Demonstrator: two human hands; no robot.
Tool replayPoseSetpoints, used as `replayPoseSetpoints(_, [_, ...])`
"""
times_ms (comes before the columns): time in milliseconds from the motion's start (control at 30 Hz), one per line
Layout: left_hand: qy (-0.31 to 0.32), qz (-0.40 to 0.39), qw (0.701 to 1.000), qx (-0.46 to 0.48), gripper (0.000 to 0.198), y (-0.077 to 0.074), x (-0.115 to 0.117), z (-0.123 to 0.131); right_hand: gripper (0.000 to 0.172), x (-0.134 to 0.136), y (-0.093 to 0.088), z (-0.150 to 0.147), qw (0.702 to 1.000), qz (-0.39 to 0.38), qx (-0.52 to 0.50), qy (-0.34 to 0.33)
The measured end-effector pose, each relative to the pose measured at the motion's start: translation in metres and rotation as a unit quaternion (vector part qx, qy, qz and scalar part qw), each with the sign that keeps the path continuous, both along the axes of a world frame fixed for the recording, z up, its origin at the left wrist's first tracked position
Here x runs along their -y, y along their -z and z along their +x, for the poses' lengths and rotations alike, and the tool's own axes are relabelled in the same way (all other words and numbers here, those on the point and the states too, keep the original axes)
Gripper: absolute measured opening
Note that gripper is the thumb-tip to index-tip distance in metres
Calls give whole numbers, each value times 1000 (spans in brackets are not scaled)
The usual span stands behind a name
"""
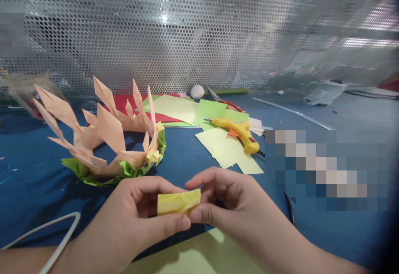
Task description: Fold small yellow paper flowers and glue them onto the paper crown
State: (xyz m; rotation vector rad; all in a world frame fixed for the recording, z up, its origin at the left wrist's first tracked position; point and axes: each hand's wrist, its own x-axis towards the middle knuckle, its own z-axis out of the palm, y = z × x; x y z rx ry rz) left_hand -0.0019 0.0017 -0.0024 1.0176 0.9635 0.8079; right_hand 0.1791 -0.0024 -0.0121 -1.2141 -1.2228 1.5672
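A small piece of folded yellow paper (178, 201) is held up between my two hands, low in the middle of the view. My left hand (140, 209) grips its left part, thumb along the lower edge and fingers behind. My right hand (221, 199) pinches the right end with the thumb below and the index finger above. Creases show on the paper's front; its back is hidden by my fingers. Just beyond my left hand stands a paper crown (109, 128) with upright peach points, crumpled green paper round its base and small yellow paper flowers on its right side.
Beyond my right hand, a yellow glue gun (237, 130) lies on pale yellow sheets (215, 147). Red-handled scissors (229, 104) and a white ball (197, 91) are farther back. A larger pale sheet (199, 257) lies under my wrists, and a white cable (46, 230) crosses at left.
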Motion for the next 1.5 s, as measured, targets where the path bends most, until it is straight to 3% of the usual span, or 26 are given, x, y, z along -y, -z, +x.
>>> replayPoseSetpoints(167, [-22,41,998,-49,19,1,2,0,17,-1,-4,-1,999,12,37,-19])
replayPoseSetpoints(300, [-21,66,995,-72,13,1,2,1,26,2,-5,0,995,53,65,-48])
replayPoseSetpoints(400, [-21,55,996,-64,17,2,3,2,32,4,-3,0,993,78,90,-28])
replayPoseSetpoints(567, [-22,37,997,-68,20,1,4,2,24,8,-3,-1,988,108,107,-2])
replayPoseSetpoints(833, [-6,1,1000,-21,24,-2,2,3,26,11,-2,0,987,96,126,2])
replayPoseSetpoints(1000, [-80,-20,995,-54,29,-5,6,8,25,10,1,3,982,122,142,-22])
replayPoseSetpoints(1067, [-72,-3,994,-78,28,-3,7,8,24,10,1,3,980,129,150,-29])
replayPoseSetpoints(1267, [-25,45,992,-117,29,3,4,5,24,8,-1,-1,986,98,132,-33])
replayPoseSetpoints(1500, [-56,76,993,-77,33,9,1,3,11,7,-3,-3,989,128,67,21])
